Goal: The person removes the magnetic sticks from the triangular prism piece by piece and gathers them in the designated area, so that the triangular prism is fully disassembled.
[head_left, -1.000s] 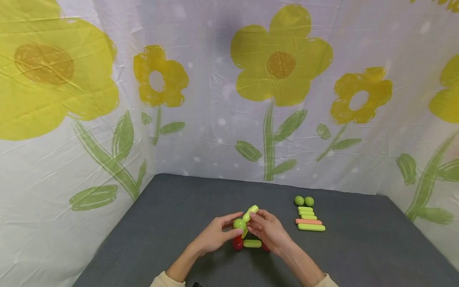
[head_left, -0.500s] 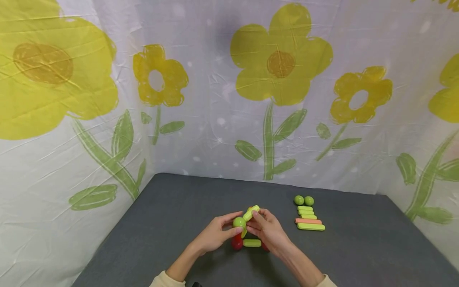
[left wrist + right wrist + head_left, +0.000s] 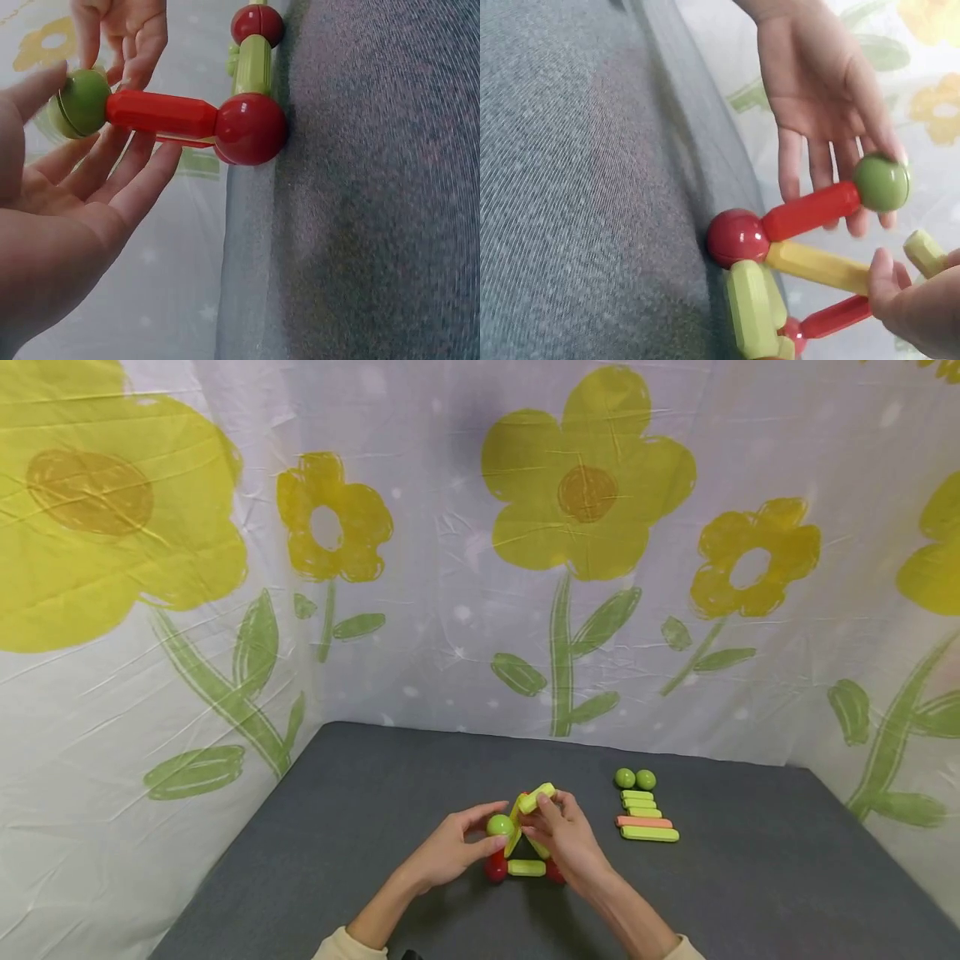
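Note:
My left hand (image 3: 446, 852) pinches a green ball (image 3: 500, 826) between thumb and fingers. That ball caps an upright red rod (image 3: 161, 112), whose lower end meets a red ball (image 3: 251, 129) on the table. A short light-green rod (image 3: 537, 798) is held in the fingers of my right hand (image 3: 572, 842), above and right of the green ball and apart from it. Below the hands, another light-green rod (image 3: 527, 868) joins two red balls at the base of the ball-and-rod frame. A slanting yellow rod (image 3: 817, 268) rises from a red ball; my right hand hides its far end.
To the right on the dark grey table (image 3: 420, 768) lie two loose green balls (image 3: 625, 778). Several light-green rods (image 3: 649, 834) and an orange-pink rod (image 3: 643, 822) are lined up below them. A flower-print cloth (image 3: 450, 652) hangs around the table's back and sides.
My right hand has moved slightly up and to the right, taking the short light-green rod away from the green ball. My left hand stays almost still on the ball.

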Available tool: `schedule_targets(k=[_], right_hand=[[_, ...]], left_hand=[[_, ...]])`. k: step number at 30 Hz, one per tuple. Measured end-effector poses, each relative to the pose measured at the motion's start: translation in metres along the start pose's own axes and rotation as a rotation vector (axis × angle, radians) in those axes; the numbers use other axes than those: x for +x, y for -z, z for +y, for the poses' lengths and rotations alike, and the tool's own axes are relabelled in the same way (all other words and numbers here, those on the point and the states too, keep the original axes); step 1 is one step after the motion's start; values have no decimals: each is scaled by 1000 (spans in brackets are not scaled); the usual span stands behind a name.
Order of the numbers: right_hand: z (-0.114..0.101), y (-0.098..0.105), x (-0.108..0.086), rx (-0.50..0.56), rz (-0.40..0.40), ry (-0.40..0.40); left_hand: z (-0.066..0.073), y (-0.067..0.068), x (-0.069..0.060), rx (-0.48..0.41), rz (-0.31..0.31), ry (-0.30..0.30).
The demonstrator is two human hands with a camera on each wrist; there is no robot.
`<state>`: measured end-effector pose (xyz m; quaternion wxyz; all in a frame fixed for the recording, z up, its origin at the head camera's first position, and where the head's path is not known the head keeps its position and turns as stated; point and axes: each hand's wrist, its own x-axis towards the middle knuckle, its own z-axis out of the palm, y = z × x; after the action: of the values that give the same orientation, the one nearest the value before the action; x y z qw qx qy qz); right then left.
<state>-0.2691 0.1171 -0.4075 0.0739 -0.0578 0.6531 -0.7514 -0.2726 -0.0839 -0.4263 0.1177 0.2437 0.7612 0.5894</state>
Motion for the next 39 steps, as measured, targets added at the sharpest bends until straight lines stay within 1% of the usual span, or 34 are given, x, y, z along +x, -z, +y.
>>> schedule_targets(k=[2,5,9,13,15,17,21,25,28,31,37,39], right_hand=[[2,4,0,3,18,-1],[5,12,-1,25,66,-17],[8,27,-1,49,129,-44],[8,46,-3,66,172,-65],[6,57,-4,73,195,-71],[5,68,-6,72,214,-76],[6,88,-8,61,228,-87],[8,102,-11,36,212,-103],[10,111,-13,36,215,-114],[12,119,-16,55,224,-125],[11,134,-20,115,213,-165],[10,139,-22,102,220,-182]], left_hand=[[-1,0,0,10,-4,14],[-3,0,1,48,1,27],[-9,-1,2,113,38,31],[-14,-4,3,164,73,62],[-16,-5,4,184,72,75],[-18,-7,5,210,57,80],[-22,-10,8,289,31,56],[-25,-14,9,402,58,32],[-26,-17,9,454,72,21],[-27,-18,9,469,73,17],[-27,-18,7,435,78,12],[-26,-18,7,424,81,17]])
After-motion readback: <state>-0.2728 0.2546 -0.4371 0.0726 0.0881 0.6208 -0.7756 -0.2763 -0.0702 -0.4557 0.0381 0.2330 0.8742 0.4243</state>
